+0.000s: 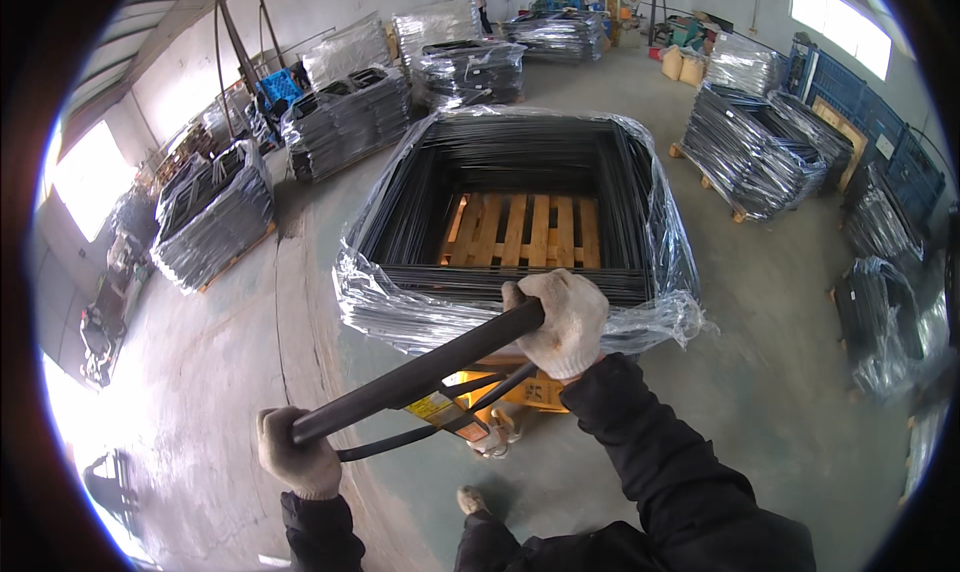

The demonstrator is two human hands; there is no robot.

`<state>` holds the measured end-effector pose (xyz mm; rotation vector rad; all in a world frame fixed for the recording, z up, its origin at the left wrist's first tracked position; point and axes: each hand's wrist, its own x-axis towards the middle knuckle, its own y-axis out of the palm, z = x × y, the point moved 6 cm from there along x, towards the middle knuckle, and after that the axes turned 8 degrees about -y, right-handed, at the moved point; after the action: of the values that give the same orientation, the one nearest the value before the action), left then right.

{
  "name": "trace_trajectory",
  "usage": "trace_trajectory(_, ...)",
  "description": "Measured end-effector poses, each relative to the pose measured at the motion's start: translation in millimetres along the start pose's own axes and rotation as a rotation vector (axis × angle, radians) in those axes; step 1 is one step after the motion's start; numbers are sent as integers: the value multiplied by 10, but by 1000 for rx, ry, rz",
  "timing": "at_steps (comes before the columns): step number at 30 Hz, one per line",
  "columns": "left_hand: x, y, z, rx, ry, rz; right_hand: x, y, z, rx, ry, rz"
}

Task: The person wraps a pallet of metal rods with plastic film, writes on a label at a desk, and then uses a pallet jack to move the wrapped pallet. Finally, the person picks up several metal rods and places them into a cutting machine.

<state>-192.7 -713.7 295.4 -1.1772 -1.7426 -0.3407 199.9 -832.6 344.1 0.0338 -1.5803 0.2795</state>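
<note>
Both my hands, in off-white work gloves, grip the thick black handle [420,372] of a yellow pallet jack [540,392]. My left hand [298,454] is closed round the handle's lower-left end. At the upper-right end, my right hand [562,322] is wrapped over the bar. The handle slants across in front of me. Ahead of it stands a stack of black rectangular frames [400,197], wrapped at the sides in clear plastic film [410,317]. Through the frames' open middle, a wooden pallet [515,234] shows underneath. The jack's forks are hidden.
Film-wrapped stacks stand at the left [215,217], the far left [345,122] and the right [760,152]. More wrapped frames [885,317] lie along the right side. A blue lattice panel [870,122] lines the right wall. One person [481,10] stands far back.
</note>
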Motion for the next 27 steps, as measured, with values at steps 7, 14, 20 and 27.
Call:
trace_trajectory(7, 2028, 1383, 1117, -166, 146, 128, 741, 1488, -290, -260, 98, 26)
trace_trajectory(14, 3109, 2882, 1476, -224, 169, 200, 1249, 2581, -1499, -288, 150, -83)
trace_trajectory(20, 4067, 4281, 1929, -250, 41, 222, 1597, 3656, -2519, -337, 165, -96)
trace_trajectory(27, 5149, 6068, 1916, -257, 140, 198, 2066, 4626, -3905, -274, 231, 11)
